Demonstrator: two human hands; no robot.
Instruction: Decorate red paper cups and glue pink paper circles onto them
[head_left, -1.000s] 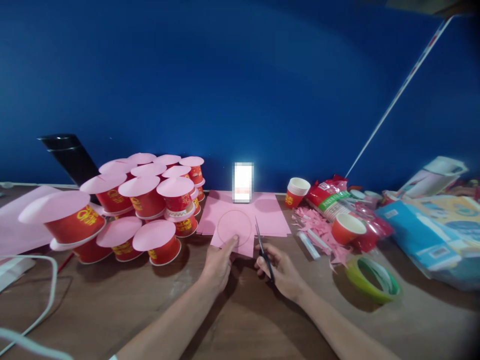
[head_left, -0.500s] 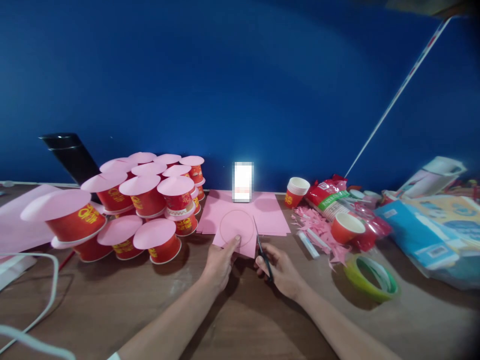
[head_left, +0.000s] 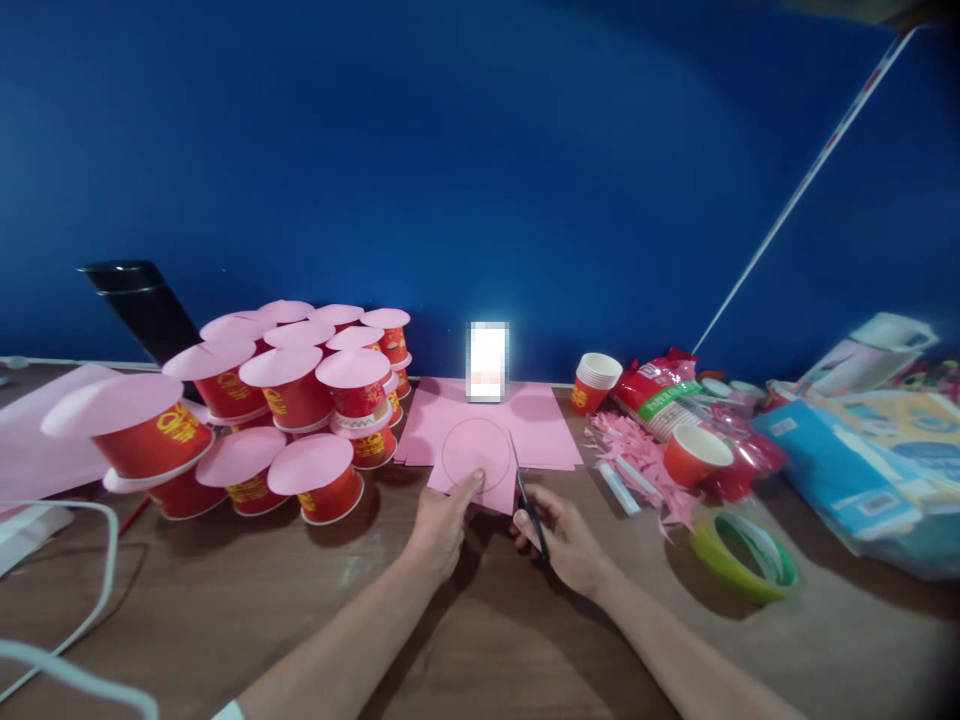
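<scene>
Between the thumb and fingers of my left hand (head_left: pixel 445 525) is a pink paper sheet (head_left: pixel 475 455) with a circle drawn on it. My thumb presses on the circle's lower edge. Black-handled scissors (head_left: pixel 531 515) sit in my right hand (head_left: pixel 561 538), its fingers wrapped round the handles. The blades point up and away, along the right edge of the held sheet; whether they touch the paper I cannot tell. Behind it, more pink paper sheets (head_left: pixel 544 425) lie flat on the table (head_left: pixel 480 650).
Red paper cups (head_left: pixel 326 492) topped with pink paper discs crowd the left, before a black bottle (head_left: pixel 142 305). A glowing phone (head_left: pixel 487 360) stands at the back. Rightward are stacked cups (head_left: pixel 594 383), pink scraps (head_left: pixel 637 460), green tape (head_left: pixel 739 560) and a blue package (head_left: pixel 832 470).
The view has shifted very slightly. Both hands keep the same hold on the paper and the scissors, with almost no movement.
</scene>
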